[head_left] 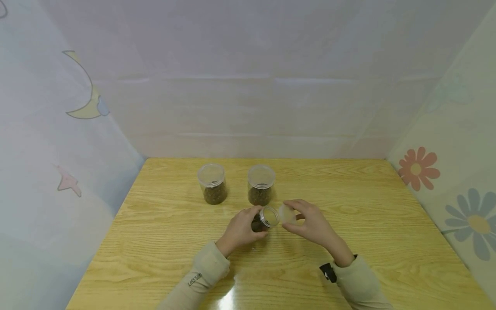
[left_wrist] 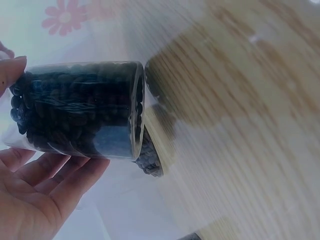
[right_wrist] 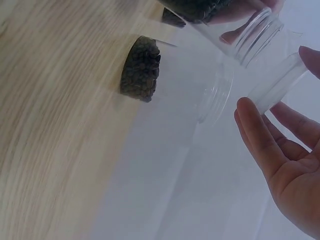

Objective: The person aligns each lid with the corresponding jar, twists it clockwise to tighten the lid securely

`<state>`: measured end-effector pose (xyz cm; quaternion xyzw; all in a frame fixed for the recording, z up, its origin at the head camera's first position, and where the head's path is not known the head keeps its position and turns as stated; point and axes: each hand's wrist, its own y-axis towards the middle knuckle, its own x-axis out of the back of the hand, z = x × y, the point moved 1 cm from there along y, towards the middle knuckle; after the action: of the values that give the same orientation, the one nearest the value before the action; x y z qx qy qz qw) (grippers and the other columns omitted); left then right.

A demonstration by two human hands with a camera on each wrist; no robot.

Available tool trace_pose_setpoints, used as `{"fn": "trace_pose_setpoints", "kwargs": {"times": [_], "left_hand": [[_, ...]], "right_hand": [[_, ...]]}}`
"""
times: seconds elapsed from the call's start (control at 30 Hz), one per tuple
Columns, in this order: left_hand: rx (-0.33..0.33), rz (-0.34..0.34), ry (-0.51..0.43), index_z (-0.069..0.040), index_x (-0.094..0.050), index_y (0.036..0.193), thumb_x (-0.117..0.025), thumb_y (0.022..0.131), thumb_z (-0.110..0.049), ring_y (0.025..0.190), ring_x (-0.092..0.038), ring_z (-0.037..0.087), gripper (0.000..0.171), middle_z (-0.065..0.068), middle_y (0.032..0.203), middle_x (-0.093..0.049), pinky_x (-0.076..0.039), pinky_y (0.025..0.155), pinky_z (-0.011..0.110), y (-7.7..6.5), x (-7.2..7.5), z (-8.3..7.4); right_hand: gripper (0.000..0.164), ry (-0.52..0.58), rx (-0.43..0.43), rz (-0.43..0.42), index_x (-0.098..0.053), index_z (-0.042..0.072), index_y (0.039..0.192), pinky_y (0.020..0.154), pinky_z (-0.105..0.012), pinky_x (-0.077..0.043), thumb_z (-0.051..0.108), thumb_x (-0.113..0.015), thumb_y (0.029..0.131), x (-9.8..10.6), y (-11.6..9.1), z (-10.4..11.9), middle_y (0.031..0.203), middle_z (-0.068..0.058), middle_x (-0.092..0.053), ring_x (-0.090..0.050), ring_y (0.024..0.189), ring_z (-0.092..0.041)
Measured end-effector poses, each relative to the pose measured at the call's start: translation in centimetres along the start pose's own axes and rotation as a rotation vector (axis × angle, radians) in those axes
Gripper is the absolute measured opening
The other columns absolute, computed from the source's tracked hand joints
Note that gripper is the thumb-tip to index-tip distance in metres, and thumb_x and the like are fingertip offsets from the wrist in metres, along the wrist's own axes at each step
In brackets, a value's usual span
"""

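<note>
My left hand grips a clear screw-top jar partly filled with small dark beans. The jar leans to the right in the head view, its threaded mouth uncovered, with its base close over the table. Just right of that mouth, my right hand pinches a clear round lid by its rim between thumb and fingers. A narrow gap shows between lid and mouth in the right wrist view. Behind the hands stands a second clear jar, upright, with dark brown contents in its lower half.
Another upright clear jar with similar contents stands at the back left. Both standing jars have clear tops. The wooden table meets a pale fabric wall at its far edge, with printed fabric walls on both sides.
</note>
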<state>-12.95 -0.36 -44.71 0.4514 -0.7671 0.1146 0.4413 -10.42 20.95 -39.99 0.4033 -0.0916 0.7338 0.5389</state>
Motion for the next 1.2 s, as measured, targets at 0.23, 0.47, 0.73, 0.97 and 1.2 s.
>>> {"fn": "trace_pose_setpoints", "kwargs": {"times": [0.23, 0.47, 0.73, 0.97, 1.2], "left_hand": [[0.009, -0.003, 0.016, -0.003, -0.049, 0.122, -0.078, 0.072, -0.023, 0.094, -0.06, 0.021, 0.062, 0.006, 0.108, -0.061, -0.049, 0.081, 0.035, 0.0, -0.2, 0.0], [0.002, -0.003, 0.031, -0.003, -0.049, 0.122, -0.079, 0.071, -0.024, 0.095, -0.06, 0.021, 0.062, 0.008, 0.11, -0.061, -0.049, 0.081, 0.034, 0.0, -0.2, 0.1], [0.003, -0.001, 0.061, -0.004, -0.049, 0.123, -0.078, 0.072, -0.028, 0.095, -0.06, 0.02, 0.063, 0.007, 0.11, -0.061, -0.049, 0.08, 0.033, 0.1, -0.4, 0.1], [-0.01, -0.009, 0.067, -0.004, -0.049, 0.122, -0.078, 0.071, -0.027, 0.095, -0.06, 0.021, 0.064, 0.007, 0.11, -0.061, -0.049, 0.08, 0.033, 0.2, -0.5, 0.2], [0.001, -0.016, 0.086, -0.004, -0.05, 0.123, -0.078, 0.072, -0.028, 0.095, -0.06, 0.021, 0.063, 0.008, 0.11, -0.061, -0.05, 0.078, 0.034, 0.2, -0.4, 0.1]], "right_hand": [[0.053, -0.009, 0.006, 0.009, -0.054, -0.003, 0.12, 0.066, -0.024, -0.053, 0.014, -0.076, 0.074, -0.2, 0.5, 0.5, 0.111, -0.016, -0.057, -0.059, 0.09, -0.027], [0.052, -0.031, -0.009, 0.045, -0.054, -0.003, 0.12, 0.067, -0.03, -0.053, 0.013, -0.075, 0.075, -0.3, 1.0, 0.8, 0.113, -0.017, -0.056, -0.058, 0.094, -0.03], [0.05, -0.11, 0.034, 0.077, -0.056, -0.002, 0.119, 0.067, -0.03, -0.053, 0.015, -0.075, 0.075, -0.4, 1.7, 1.1, 0.113, -0.016, -0.057, -0.059, 0.091, -0.028], [0.051, -0.142, 0.069, 0.099, -0.056, -0.003, 0.119, 0.065, -0.035, -0.053, 0.014, -0.075, 0.075, -0.5, 2.1, 1.3, 0.112, -0.017, -0.057, -0.06, 0.081, -0.025], [0.051, -0.17, 0.079, 0.141, -0.055, -0.002, 0.12, 0.065, -0.033, -0.052, 0.017, -0.074, 0.077, -0.6, 2.4, 1.3, 0.112, -0.016, -0.057, -0.06, 0.084, -0.025]]}}
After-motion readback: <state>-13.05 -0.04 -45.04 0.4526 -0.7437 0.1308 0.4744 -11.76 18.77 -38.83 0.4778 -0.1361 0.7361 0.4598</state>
